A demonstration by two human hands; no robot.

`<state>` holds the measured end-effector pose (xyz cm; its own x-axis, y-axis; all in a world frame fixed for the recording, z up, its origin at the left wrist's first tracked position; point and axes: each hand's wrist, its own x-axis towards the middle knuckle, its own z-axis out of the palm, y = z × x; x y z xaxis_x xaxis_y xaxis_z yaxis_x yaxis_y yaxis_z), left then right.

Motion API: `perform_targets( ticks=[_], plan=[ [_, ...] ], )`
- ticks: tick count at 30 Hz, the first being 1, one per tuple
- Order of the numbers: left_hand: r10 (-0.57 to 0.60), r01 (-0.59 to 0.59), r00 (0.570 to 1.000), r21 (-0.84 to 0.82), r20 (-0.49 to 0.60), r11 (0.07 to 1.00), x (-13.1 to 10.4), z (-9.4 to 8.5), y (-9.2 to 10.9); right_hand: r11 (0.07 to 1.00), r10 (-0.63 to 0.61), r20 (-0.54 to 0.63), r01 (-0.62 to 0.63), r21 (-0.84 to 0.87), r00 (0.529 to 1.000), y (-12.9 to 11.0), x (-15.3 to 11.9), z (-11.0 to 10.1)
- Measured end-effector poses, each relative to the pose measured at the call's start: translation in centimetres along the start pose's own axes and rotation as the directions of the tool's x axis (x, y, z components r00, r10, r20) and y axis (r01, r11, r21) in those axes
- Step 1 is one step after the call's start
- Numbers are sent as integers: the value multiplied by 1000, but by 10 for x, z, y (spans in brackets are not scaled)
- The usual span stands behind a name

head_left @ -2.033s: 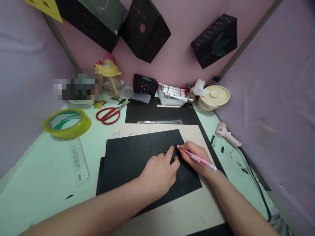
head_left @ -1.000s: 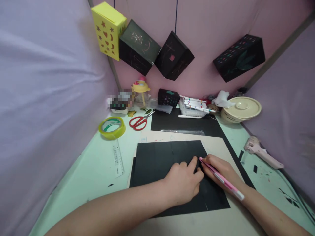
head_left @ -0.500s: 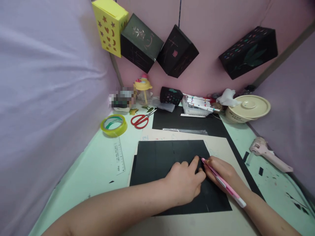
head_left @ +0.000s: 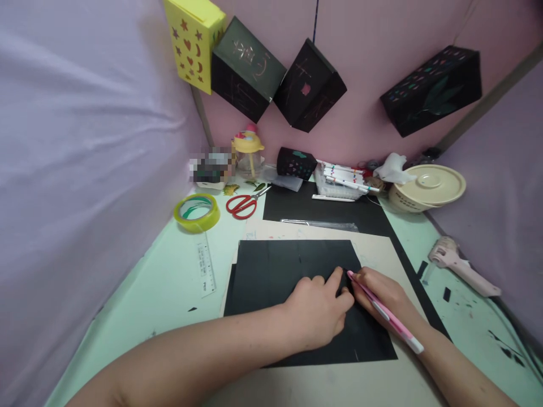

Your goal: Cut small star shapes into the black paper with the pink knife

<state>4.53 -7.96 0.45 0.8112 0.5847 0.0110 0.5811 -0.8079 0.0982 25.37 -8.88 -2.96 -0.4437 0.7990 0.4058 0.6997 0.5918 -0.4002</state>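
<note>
A sheet of black paper (head_left: 271,265) lies on a pale board (head_left: 373,246). My left hand (head_left: 316,311) presses on the sheet, fingers apart and the index stretched towards the right edge; nothing is in its grasp. Close beside it, my right hand (head_left: 382,291) is closed round a slim pink-and-white pen-style craft knife (head_left: 392,321). The knife slants, with its working end on the sheet next to my left index fingertip. Its fine tip is too small to make out. Short pale lines or slits show on the sheet.
Red scissors (head_left: 242,206), yellow tape (head_left: 197,213) and a clear ruler (head_left: 206,264) lie left. Behind are a drinking bottle (head_left: 248,152) and white markers (head_left: 345,176). At right are a lidded bowl (head_left: 409,198) and a glue gun (head_left: 464,268). Black paper boxes (head_left: 248,70) hang above.
The view has shifted slightly. Both hands keep nearly the same place on the black sheet, and the knife stays in my right hand.
</note>
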Motion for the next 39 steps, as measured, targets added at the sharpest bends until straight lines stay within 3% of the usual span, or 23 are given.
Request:
perform_targets(
  ticks=[39],
  plan=[
    [13,-15,999,49,45,999,3,-4,-1,988,121,-29,-118,97,992,-9,12,-6]
  ],
)
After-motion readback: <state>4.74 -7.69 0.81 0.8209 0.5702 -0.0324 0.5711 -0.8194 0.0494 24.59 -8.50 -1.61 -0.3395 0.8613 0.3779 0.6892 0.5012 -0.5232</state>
